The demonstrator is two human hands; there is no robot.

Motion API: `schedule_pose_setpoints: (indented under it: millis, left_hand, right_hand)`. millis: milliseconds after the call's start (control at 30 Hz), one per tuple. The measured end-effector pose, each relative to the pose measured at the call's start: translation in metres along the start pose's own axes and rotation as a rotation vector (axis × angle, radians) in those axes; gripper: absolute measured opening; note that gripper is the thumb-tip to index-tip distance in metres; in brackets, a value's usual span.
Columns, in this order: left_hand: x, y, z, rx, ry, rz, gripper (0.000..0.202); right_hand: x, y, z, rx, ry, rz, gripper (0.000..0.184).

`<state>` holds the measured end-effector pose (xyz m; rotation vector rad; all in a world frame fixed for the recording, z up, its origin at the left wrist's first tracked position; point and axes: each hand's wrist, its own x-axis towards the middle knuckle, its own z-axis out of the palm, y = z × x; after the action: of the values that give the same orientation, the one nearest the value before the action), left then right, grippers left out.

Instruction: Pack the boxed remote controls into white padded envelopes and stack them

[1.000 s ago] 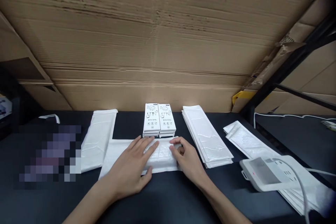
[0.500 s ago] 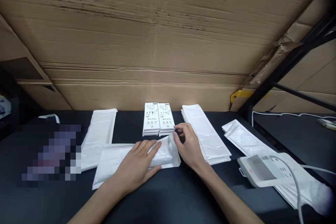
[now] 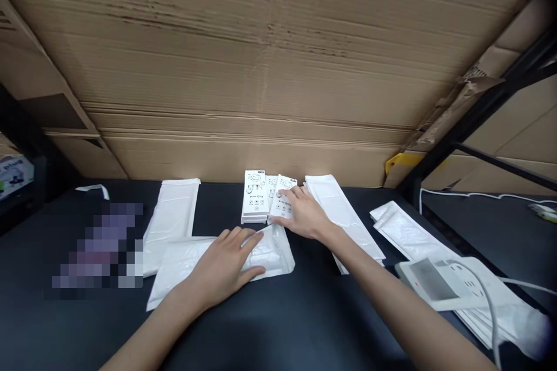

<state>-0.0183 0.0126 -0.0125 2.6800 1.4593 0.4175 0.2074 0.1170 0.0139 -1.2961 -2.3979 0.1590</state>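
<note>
My left hand [image 3: 226, 264] lies flat, fingers stretched, on a white padded bag [image 3: 183, 261] that rests on the black table [image 3: 278, 324] in front of me. My right hand [image 3: 302, 214] reaches to two small stacks of white printed boxes [image 3: 256, 200] at the back middle. Its fingers are closed on the top box of the right stack [image 3: 285, 200], which sits tilted off the pile.
A stack of white bags [image 3: 348, 220] lies right of the boxes, another bag [image 3: 172, 220] at the left, more bags [image 3: 404, 229] at the far right. A white device with a cable [image 3: 439, 281] sits front right. A cardboard wall [image 3: 261, 69] closes the back.
My right hand left the bag's open end and moved back to the right box stack, taking hold of its top box. My left hand stayed on the bag, which shifted slightly left.
</note>
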Motion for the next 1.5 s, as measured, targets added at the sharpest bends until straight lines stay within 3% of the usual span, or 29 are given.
schedule_pose_setpoints:
  millis: [133, 300, 467, 600, 800, 1000, 1200, 1500]
  left_hand:
    - [0.001, 0.003, -0.001, 0.000, -0.038, -0.006, 0.057]
    - [-0.001, 0.002, 0.001, 0.002, -0.049, 0.011, 0.070]
    - [-0.002, 0.001, 0.000, -0.012, -0.040, 0.060, 0.067]
    - [-0.002, 0.002, -0.002, -0.010, -0.036, 0.070, 0.063]
    - [-0.002, 0.002, 0.000, 0.013, -0.034, 0.056, 0.060]
    - [0.000, 0.004, 0.007, 0.055, 0.032, 0.010, 0.064]
    - [-0.001, 0.010, 0.012, 0.072, 0.088, 0.009, 0.066]
    - [0.002, 0.013, 0.018, 0.047, 0.084, 0.002, 0.065]
  right_hand:
    - [0.000, 0.001, -0.001, -0.020, 0.047, 0.052, 0.071]
    - [0.022, 0.024, -0.006, -0.001, -0.028, 0.169, 0.056]
    - [0.038, 0.049, -0.009, 0.088, -0.189, 0.158, 0.069]
    - [0.036, 0.055, -0.011, 0.118, -0.172, 0.182, 0.075]
    - [0.012, 0.049, -0.031, -0.047, -0.027, 0.261, 0.072]
    - [-0.044, 0.034, -0.052, -0.280, 0.147, 0.406, 0.066]
    - [-0.082, 0.008, -0.040, -0.391, 0.158, 0.591, 0.065]
    - [-0.094, -0.009, -0.031, -0.454, 0.144, 0.594, 0.063]
